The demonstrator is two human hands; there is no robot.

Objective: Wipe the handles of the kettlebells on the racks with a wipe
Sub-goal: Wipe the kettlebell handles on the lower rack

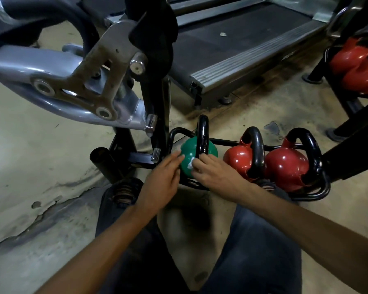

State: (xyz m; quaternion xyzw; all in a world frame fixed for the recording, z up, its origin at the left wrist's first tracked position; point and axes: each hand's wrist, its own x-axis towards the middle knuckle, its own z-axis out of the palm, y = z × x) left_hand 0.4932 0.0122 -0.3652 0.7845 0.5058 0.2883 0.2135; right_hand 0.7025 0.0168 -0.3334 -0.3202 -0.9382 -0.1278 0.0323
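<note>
The green kettlebell [197, 154], leftmost on the low rack [312, 195] at frame centre, looks to be the one in hand; next the wipe [191, 164] must travel up its black handle [202, 134]. The right hand [216, 174] pinches the wipe at the handle's base, while the left hand [163, 181], fingers loosely extended and holding nothing, steadies the bell's side.

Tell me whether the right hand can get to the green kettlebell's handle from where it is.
Probably yes. The right hand with the wipe sits at the base of the black handle on the green kettlebell, and nothing blocks the loop above.
</note>
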